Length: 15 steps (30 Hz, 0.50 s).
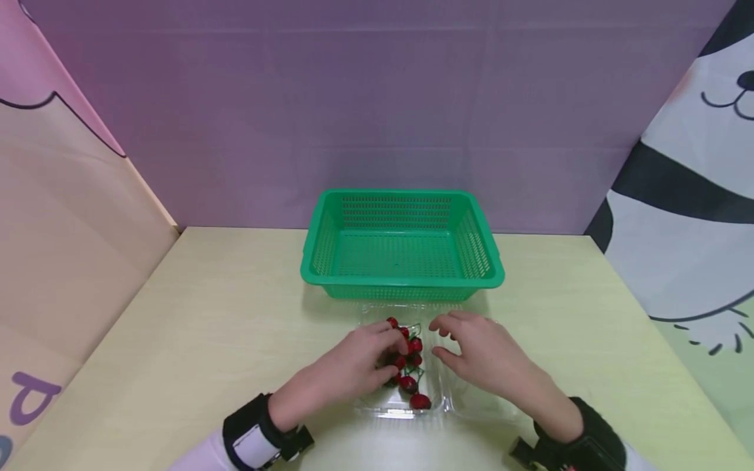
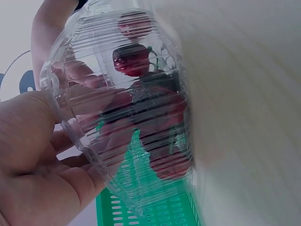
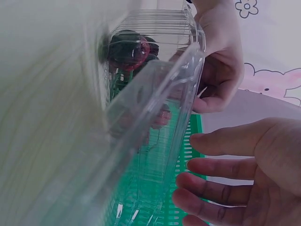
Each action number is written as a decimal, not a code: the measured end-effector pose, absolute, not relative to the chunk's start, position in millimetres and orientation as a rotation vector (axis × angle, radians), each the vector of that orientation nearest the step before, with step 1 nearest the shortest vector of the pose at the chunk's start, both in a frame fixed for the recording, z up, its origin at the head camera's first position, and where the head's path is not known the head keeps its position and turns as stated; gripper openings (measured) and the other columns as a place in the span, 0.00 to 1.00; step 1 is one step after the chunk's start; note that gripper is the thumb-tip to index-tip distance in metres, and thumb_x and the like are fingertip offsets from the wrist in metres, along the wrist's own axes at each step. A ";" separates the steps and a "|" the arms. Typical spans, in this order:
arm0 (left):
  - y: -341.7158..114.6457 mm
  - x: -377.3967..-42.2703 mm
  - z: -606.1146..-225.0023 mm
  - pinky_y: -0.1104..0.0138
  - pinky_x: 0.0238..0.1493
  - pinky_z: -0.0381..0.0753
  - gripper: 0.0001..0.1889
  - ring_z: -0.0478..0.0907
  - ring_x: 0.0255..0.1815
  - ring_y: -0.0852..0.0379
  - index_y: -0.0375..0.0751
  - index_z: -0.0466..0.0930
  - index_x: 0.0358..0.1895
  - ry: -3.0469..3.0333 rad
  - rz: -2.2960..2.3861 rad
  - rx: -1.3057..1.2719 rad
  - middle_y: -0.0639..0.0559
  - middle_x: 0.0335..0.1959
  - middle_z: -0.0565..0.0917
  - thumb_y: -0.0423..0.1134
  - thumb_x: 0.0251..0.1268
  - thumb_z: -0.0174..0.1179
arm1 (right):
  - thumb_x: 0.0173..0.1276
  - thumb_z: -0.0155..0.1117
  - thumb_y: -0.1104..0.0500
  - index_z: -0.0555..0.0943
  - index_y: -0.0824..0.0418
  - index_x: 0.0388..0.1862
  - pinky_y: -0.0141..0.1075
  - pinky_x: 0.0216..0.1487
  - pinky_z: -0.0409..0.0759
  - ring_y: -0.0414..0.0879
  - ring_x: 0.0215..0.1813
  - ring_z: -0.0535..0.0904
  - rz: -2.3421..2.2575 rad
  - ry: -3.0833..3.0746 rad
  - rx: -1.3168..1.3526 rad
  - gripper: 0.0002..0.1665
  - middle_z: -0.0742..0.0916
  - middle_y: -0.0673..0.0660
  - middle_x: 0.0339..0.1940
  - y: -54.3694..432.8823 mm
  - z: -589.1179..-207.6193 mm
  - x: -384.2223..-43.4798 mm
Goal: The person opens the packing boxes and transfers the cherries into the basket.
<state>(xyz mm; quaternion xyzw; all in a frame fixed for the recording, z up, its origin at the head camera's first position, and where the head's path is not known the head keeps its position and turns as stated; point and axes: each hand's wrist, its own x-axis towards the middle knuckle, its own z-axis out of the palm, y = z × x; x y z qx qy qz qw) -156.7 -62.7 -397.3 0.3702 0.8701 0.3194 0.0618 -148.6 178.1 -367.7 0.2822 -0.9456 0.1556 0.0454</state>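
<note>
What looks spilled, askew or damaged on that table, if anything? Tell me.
Nothing stands out. The visible cherries lie inside the clear container, I see no spill or breakage, and the green basket stands upright just beyond it. The left hand hides part of the container, so I cannot check there.

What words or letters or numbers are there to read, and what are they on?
No whole words can be read.
Purple letter-like shape on the left backdrop: tipped sideways, maybe "d" or "p"; I can't tell which.
Blue shape below it: cut off, unreadable.
Cherries, clear container, green basket: no readable text.
</note>
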 end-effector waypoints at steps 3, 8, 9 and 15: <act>-63.2 -156.6 -396.2 0.73 0.42 0.81 0.11 0.77 0.40 0.63 0.41 0.83 0.46 2.596 1.058 1.107 0.56 0.41 0.80 0.30 0.63 0.71 | 0.61 0.78 0.59 0.86 0.58 0.46 0.41 0.37 0.84 0.46 0.39 0.84 0.482 -2.894 0.856 0.15 0.87 0.50 0.37 178.5 -367.8 -148.7; -62.6 -156.9 -394.4 0.71 0.42 0.83 0.11 0.80 0.40 0.64 0.40 0.83 0.47 2.547 1.175 1.102 0.55 0.41 0.81 0.28 0.63 0.70 | 0.61 0.78 0.59 0.86 0.58 0.46 0.41 0.37 0.84 0.45 0.38 0.84 0.480 -2.898 0.856 0.15 0.87 0.50 0.37 179.0 -367.3 -149.1; -62.3 -157.0 -394.4 0.71 0.43 0.83 0.11 0.80 0.39 0.63 0.40 0.83 0.47 2.539 1.192 1.106 0.55 0.41 0.81 0.28 0.63 0.70 | 0.61 0.78 0.59 0.86 0.58 0.46 0.41 0.37 0.84 0.45 0.38 0.84 0.481 -2.899 0.856 0.15 0.87 0.50 0.37 179.2 -367.2 -149.2; -61.1 -157.0 -394.2 0.71 0.42 0.84 0.12 0.80 0.39 0.65 0.40 0.82 0.48 2.505 1.278 1.101 0.54 0.42 0.81 0.27 0.63 0.69 | 0.62 0.78 0.59 0.86 0.59 0.47 0.41 0.37 0.85 0.45 0.38 0.84 0.492 -2.911 0.854 0.15 0.87 0.51 0.37 180.1 -366.5 -149.8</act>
